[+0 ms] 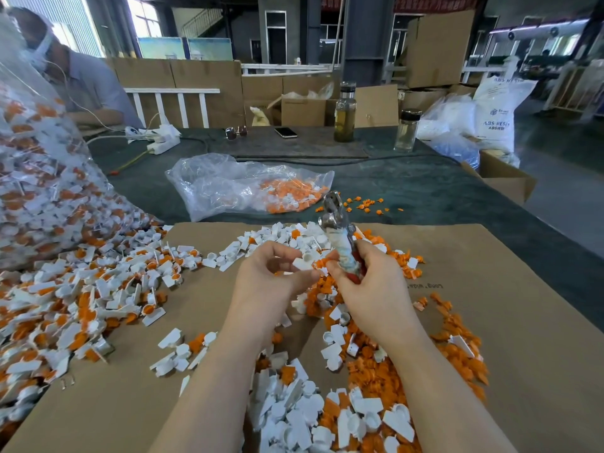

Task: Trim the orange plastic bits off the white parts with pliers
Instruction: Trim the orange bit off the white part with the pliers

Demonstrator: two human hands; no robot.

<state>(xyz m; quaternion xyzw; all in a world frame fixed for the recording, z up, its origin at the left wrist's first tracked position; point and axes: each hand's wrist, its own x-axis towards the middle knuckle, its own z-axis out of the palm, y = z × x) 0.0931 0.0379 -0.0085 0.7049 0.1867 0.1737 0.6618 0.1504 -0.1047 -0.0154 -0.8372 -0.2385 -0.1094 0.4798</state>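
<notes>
I see a brown cardboard sheet (pixel 130 387) over a dark green table (pixel 425 188) in a warehouse hall stacked with boxes. A white sack (pixel 496 116) reads "ABS RESIN". My left hand (pixel 268 282) pinches a white part (pixel 304 261) above the heaps. My right hand (pixel 369 289) grips the pliers (pixel 340 240), their head pointing up and away, while its fingertips touch the part's orange bit (pixel 322 263).
</notes>
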